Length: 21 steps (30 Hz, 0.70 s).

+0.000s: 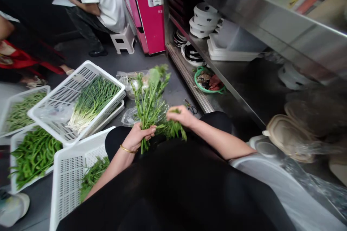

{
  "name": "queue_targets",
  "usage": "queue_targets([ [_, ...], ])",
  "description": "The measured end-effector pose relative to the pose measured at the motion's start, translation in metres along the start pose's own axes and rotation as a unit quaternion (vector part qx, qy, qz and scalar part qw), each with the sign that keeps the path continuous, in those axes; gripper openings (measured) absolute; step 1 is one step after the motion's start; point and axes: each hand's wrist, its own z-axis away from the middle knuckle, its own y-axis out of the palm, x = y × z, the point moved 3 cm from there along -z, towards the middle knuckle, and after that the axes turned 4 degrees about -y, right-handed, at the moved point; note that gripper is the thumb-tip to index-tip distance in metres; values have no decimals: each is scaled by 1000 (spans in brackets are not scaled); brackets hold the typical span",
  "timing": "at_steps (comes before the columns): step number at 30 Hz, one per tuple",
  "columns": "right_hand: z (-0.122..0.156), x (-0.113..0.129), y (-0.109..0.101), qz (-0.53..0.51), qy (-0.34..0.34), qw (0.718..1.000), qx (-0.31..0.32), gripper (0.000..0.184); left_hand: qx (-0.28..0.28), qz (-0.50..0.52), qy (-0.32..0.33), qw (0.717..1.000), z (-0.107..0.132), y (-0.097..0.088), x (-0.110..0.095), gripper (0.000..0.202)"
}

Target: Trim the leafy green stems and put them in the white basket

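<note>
My left hand, with a bangle at the wrist, is closed round the stems of a bunch of leafy greens. The bunch stands nearly upright, leaves at the top and cut stems below the fist. To its right, my right hand is closed on a few leafy sprigs that hang beneath the fingers. Below and between the hands, more greenery partly shows above my dark lap. A white perforated basket at my left side holds similar loose greens, partly covered by my left forearm.
Another white basket holds green onions; beside it are green peppers and green beans. Plastic bags lie on the floor ahead. A steel shelf with bowls and a green colander runs along the right. People sit at upper left.
</note>
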Motion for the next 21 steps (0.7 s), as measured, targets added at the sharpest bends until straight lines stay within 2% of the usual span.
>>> queue_targets([
  [2, 6, -7, -30, -114, 54, 972, -197, 35, -14, 48, -13, 999, -3, -5, 5, 20],
  [3, 9, -8, -43, -152, 63, 955, -247, 34, -18, 63, -21, 998, -5, -7, 7, 20],
  [4, 10, -6, -54, -177, 61, 948, -258, 34, -19, 69, -31, 997, -7, -7, 8, 20],
  [7, 10, 6, -68, -158, 46, 972, -170, 35, -8, 57, -56, 997, -12, -4, 6, 22],
  [9, 6, 15, -62, -51, 40, 991, -119, 35, 14, 53, -67, 996, -14, 1, 2, 25],
  [11, -1, 21, -43, 111, 7, 991, -67, 30, 50, 50, -73, 995, -15, 5, -2, 26],
  [13, -11, 22, -16, 272, -51, 961, 7, 19, 89, 52, -74, 992, -13, 8, -4, 27],
  [16, -23, 14, 16, 420, -112, 894, 112, 34, 138, 97, -60, 984, -7, 6, -6, 29],
  [18, -25, 9, 21, 476, -120, 860, 140, 32, 159, 128, -55, 977, -3, 3, -7, 31],
  [21, -16, 8, 10, 516, -117, 831, 172, 19, 159, 117, -55, 979, 2, -5, -6, 30],
])
